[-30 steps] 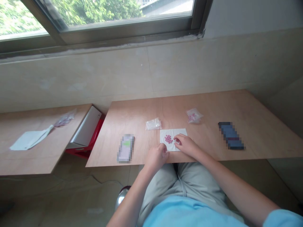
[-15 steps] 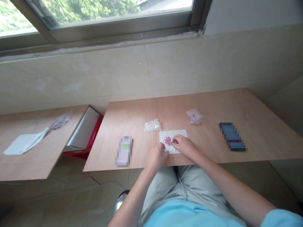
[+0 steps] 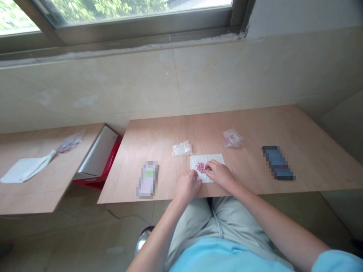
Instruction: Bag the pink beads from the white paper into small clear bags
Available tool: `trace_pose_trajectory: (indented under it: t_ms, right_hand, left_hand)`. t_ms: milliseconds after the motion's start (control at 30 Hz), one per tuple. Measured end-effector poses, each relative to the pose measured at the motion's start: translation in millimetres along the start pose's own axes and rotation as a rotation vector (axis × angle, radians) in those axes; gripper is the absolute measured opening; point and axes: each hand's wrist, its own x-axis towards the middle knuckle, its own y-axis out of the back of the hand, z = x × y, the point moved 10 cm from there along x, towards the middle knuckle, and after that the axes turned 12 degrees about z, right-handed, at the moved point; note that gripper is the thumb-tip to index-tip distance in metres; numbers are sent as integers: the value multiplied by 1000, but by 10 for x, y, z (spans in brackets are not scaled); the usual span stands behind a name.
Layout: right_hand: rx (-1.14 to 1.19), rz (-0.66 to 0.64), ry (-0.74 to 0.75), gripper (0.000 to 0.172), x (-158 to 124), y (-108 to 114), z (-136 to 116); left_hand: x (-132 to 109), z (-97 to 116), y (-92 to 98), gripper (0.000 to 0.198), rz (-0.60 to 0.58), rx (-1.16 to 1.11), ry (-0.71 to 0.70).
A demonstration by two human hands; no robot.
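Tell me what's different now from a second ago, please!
The right hand moved a little left, so its fingertips are now right by the pile of pink beads. Whether it took hold of one is too small to tell. The left hand stayed near the white cloth. The clear packet and the bag with pink pieces stayed put.

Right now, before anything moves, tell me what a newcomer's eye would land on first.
Probably the cluster of small pink beads, bright on a white sheet near the table's front edge, with the left hand and right hand close around it. Next might be the bright window with green foliage at the top, then the red item in the gap between the two tables.
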Motion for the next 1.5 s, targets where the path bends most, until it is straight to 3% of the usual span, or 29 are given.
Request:
trace_pose_trajectory:
  t_ms: [600,933,1067,1167,1267,1367,1500]
  right_hand:
    - [115,44,-31,7,65,126,12]
    - [54,-31,12,9,25,66,-76]
    - [274,75,-71,11,99,191,-34]
    - [503,194,-189,23,124,354,-33]
    - [609,156,-141,24,110,430,-268]
    - [567,60,-16,17,85,438,-470]
    - [369,88,-51,13,94,406,-219]
  left_hand:
    - [49,-143,2,15,57,-161,119]
    - [86,-100,46,16,102,-320,115]
    - [92,-69,91,16,125,-364,111]
    - [85,-30,122,16,126,-401,104]
    - [76,7,145,18,124,-422,97]
    - [81,8,161,19,133,-459,112]
    - [109,-51,157,23,130,-570,190]
